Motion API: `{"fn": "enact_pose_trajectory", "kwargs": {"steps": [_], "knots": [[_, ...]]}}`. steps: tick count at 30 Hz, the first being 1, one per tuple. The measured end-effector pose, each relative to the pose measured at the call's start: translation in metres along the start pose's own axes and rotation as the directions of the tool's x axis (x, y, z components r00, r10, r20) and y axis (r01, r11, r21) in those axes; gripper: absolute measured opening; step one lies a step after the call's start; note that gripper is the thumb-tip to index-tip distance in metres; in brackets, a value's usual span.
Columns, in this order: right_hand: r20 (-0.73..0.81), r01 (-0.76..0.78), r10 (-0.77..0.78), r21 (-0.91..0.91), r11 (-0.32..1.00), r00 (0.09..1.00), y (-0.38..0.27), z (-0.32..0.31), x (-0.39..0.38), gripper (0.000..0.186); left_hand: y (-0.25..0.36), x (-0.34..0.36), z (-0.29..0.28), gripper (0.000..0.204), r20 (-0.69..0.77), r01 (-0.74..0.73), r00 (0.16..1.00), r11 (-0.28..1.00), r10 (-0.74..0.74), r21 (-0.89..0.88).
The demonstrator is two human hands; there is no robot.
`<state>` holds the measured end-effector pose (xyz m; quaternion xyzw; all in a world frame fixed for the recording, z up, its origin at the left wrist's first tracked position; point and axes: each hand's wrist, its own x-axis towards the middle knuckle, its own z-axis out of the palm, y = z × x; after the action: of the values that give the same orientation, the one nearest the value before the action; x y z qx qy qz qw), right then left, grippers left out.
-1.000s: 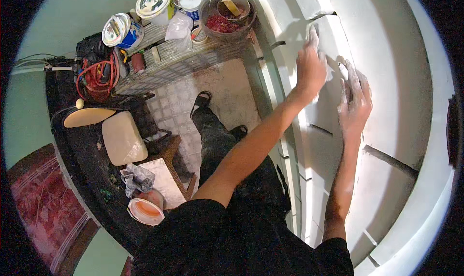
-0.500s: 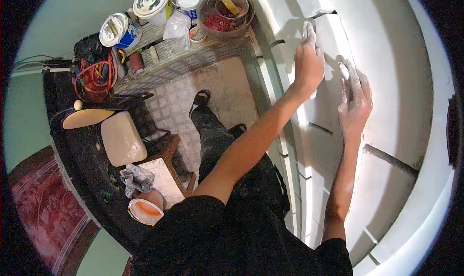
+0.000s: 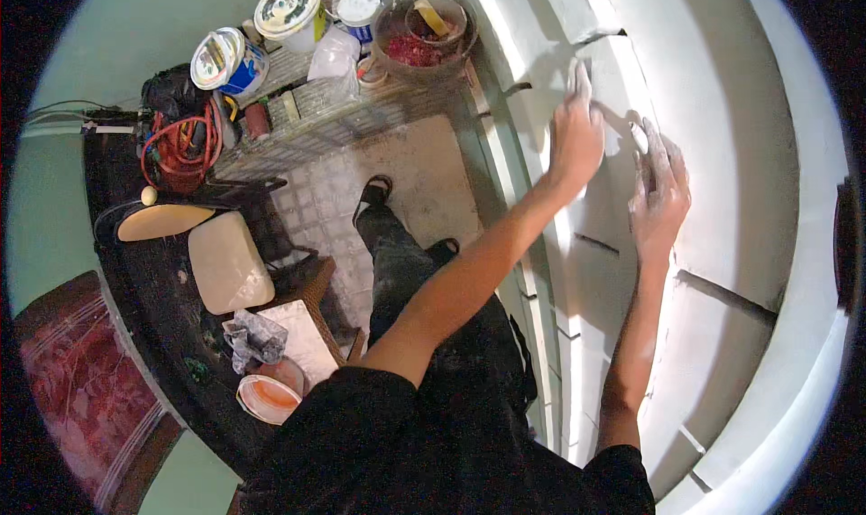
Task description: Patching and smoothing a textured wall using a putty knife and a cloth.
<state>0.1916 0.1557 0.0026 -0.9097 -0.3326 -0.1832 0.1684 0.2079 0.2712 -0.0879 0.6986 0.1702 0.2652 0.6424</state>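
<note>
My left hand (image 3: 575, 143) rests against the pale wall of white blocks (image 3: 722, 226) on the right, its dusty fingers stretched out and held close together. A sliver of white shows below the palm; what it is stays hidden. To its right, my right hand (image 3: 661, 195) lies on the block face with its whitened fingers extended and a little apart. A white tube-like piece (image 3: 639, 137) sits at its index finger, perhaps a wrapping; I cannot tell exactly. Dark gaps run between the blocks, and bright light falls across them.
A bench at the back carries paint buckets (image 3: 289, 14), a clear basin (image 3: 424, 41) and a red hose (image 3: 180, 145). To the left are a beige cushion-like slab (image 3: 230, 262), an orange-lined bucket (image 3: 271, 392) and a crumpled grey bag (image 3: 257, 337). Dusty tiles lie underfoot.
My left hand has slid slightly nearer to me along the wall. The right hand has barely moved, and the whole view has shifted a little.
</note>
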Motion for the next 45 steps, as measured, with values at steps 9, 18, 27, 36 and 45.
{"fn": "enact_pose_trajectory", "kwargs": {"steps": [9,18,27,36,45], "knots": [[-0.008,-0.020,0.020,0.003,1.000,1.000,-0.002,-0.001,-0.002,0.049,0.004,-0.013,0.005,0.063,-0.005,0.020,1.000,1.000,-0.020,-0.015],[-0.006,-0.023,0.023,0.046,0.999,1.000,0.005,-0.001,-0.002,0.051,0.006,-0.013,0.008,0.062,0.071,0.118,0.992,0.968,-0.104,-0.220],[0.002,-0.028,0.028,0.059,0.998,1.000,0.000,-0.002,0.001,0.049,0.015,-0.003,0.010,0.051,-0.046,0.019,0.999,0.987,-0.027,-0.157],[0.003,-0.016,0.016,0.036,0.999,1.000,0.000,0.000,0.002,0.047,0.024,-0.003,0.010,0.047,-0.148,-0.012,0.989,0.992,-0.007,-0.126],[0.017,-0.066,0.065,0.064,0.996,0.998,-0.004,-0.002,-0.001,0.048,0.025,-0.004,0.011,0.048,-0.110,0.032,0.993,0.994,-0.043,-0.102]]}}
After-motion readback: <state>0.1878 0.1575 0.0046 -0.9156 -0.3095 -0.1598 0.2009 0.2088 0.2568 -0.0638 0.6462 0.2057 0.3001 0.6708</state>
